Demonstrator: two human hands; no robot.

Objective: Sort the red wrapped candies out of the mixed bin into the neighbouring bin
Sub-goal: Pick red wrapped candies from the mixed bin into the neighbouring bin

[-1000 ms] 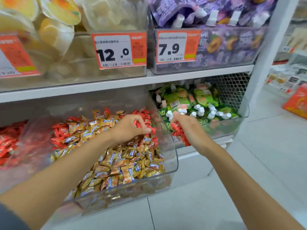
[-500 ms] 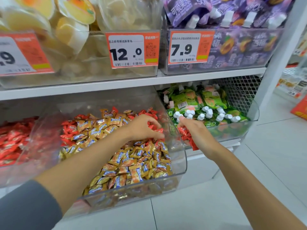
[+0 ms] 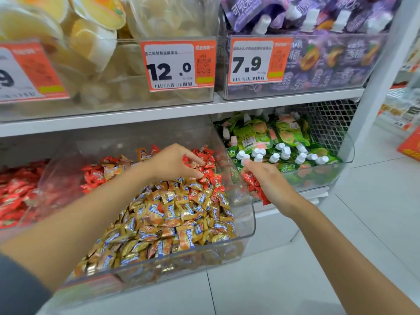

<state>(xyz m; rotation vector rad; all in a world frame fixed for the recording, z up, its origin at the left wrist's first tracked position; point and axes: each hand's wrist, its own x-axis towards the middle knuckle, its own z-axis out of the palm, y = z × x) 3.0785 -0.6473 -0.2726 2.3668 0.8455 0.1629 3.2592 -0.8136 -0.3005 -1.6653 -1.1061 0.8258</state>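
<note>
A white shop shelf (image 3: 204, 108) stands over a pale tiled floor (image 3: 341, 235), with clear plastic bins set along it. The left hand (image 3: 175, 163) reaches into the mixed bin (image 3: 248, 214), and its thumb and fingertips pinch narrowly on a red candy (image 3: 203, 171) at the top of the heap, near the back right corner. The right hand (image 3: 270, 180) is curled tightly round a bunch of red candies (image 3: 252, 185), whose wrapper ends stick out below the palm; it hangs just outside the mixed bin's right wall, in front of the next bin over. Around the pinched candy lie more loose red candies (image 3: 210, 159), clustered at the back right, and another red patch sits at the back left of the same bin. The rest of the mixed bin is filled with gold and orange candies (image 3: 168, 214), piled up to the front wall. To the left, the neighbouring bin (image 3: 11, 233) holds a pile of only red sweets (image 3: 13, 194). To the right, a third bin (image 3: 347, 153) holds green pouches (image 3: 281, 137) with white caps. On the upper shelf are yellow jelly cups (image 3: 93, 39) and purple pouches (image 3: 318, 17), with orange price tags reading 12.0 (image 3: 177, 64) and 7.9 (image 3: 256, 61). A grey sleeve (image 3: 18, 289) covers the left upper arm.
</note>
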